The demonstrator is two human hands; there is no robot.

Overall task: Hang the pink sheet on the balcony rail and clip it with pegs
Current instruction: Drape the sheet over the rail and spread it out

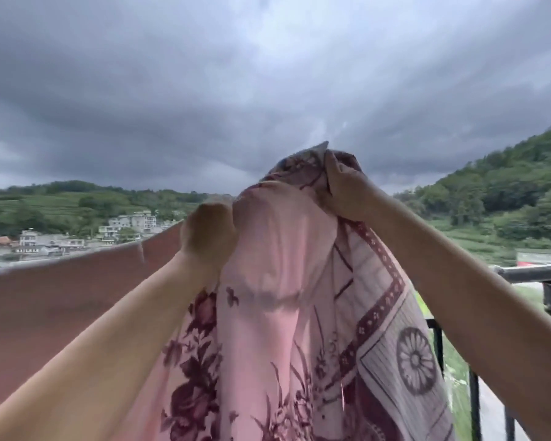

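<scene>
The sheet (287, 313) is held up at centre, between the left hand (209, 235) on its left and the right hand (342, 189) at its top right. A hung cloth (61, 307) is spread behind the left arm. The balcony rail (535, 273) is seen at right, behind the right arm. Houses (77, 237) and hills (506, 189) are set far behind.
</scene>
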